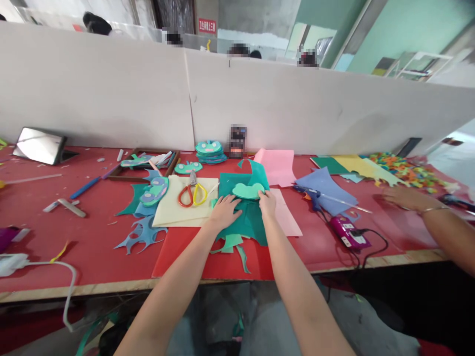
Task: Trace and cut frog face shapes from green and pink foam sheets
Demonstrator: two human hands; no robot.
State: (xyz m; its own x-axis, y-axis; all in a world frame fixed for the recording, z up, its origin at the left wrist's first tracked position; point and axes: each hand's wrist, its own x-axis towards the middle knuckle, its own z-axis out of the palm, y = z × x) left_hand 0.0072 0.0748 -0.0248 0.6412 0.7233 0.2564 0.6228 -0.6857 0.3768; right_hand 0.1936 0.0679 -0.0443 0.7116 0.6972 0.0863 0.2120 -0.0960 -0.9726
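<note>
My left hand (224, 213) lies with its fingers stretched over the dark green felt sheets (249, 223). The thumb and fingers of my right hand (267, 203) pinch the right edge of a light green frog-head-shaped cutout (247, 190), which rests on the dark green felt. Light green scraps (233, 241) lie just below. Left of my hands, red-and-yellow-handled scissors (192, 192) sit on cream sheets (174, 212). Pink sheets (278, 165) lie behind and to the right of the green felt.
Finished frog pieces (210, 151) are stacked by the white partition (148, 94), next to a propped phone (237, 142). A glue gun (313, 194) on blue felt and a purple power strip (349, 233) lie at right. A co-worker's hand (403, 199) reaches in nearby. Blue scraps (143, 235) lie left.
</note>
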